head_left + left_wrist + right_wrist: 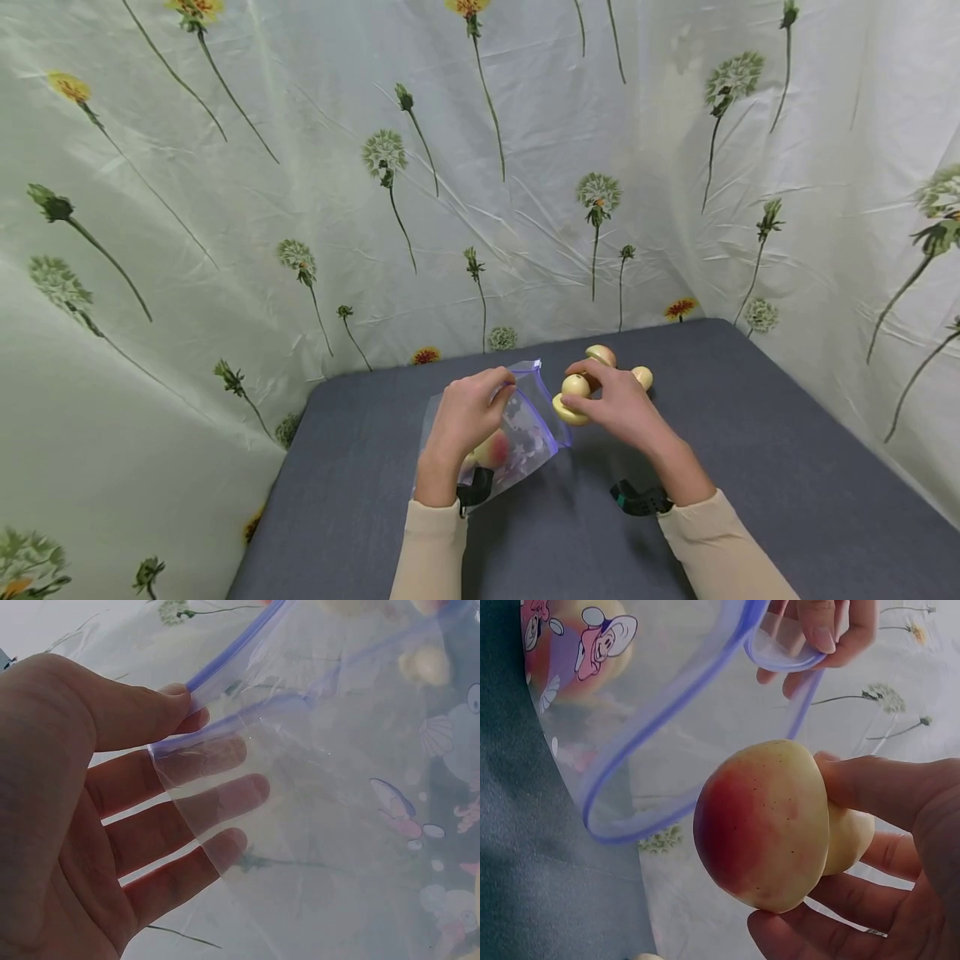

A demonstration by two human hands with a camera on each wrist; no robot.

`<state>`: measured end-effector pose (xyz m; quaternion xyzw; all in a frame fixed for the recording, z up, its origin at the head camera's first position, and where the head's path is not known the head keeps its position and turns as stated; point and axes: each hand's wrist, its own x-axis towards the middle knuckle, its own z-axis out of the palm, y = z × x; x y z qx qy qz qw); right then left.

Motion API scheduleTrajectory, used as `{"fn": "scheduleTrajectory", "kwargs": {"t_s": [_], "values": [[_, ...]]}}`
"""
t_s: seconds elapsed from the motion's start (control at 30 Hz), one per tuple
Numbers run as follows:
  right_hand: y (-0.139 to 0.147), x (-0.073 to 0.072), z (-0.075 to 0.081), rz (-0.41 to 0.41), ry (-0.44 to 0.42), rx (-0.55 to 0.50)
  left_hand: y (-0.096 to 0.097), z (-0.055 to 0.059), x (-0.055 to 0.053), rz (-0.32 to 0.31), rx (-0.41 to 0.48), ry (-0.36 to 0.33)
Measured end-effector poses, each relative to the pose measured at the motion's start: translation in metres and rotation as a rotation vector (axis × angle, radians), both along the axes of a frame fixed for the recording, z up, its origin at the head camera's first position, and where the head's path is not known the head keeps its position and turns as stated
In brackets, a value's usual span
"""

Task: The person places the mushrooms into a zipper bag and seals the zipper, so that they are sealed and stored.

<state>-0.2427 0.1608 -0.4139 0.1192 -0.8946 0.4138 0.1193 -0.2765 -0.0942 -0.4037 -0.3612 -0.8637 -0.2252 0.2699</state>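
Observation:
In the head view a clear zip bag with a purple seal and cartoon print leans open toward the right. My left hand pinches its rim between thumb and index finger; the other fingers spread behind the clear plastic. A mushroom with a red-blushed cap shows inside the bag, partly behind the left wrist. Just right of the bag mouth, my right hand grips a pale yellow mushroom by its stem, cap down. The right wrist view shows that mushroom's red-and-yellow cap beside the purple seal.
Behind the right hand, another mushroom and a pale rounded piece lie on the dark grey table. A white curtain printed with dandelions hangs around the table's back and sides. Black straps circle both wrists.

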Motion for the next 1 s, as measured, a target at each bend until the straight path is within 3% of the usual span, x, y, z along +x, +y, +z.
{"fn": "scheduleTrajectory", "kwargs": {"t_s": [1.0], "values": [[-0.026, -0.005, -0.008, 0.072, 0.009, -0.002, -0.003, 0.0, -0.001, -0.01, 0.012, -0.017]]}}
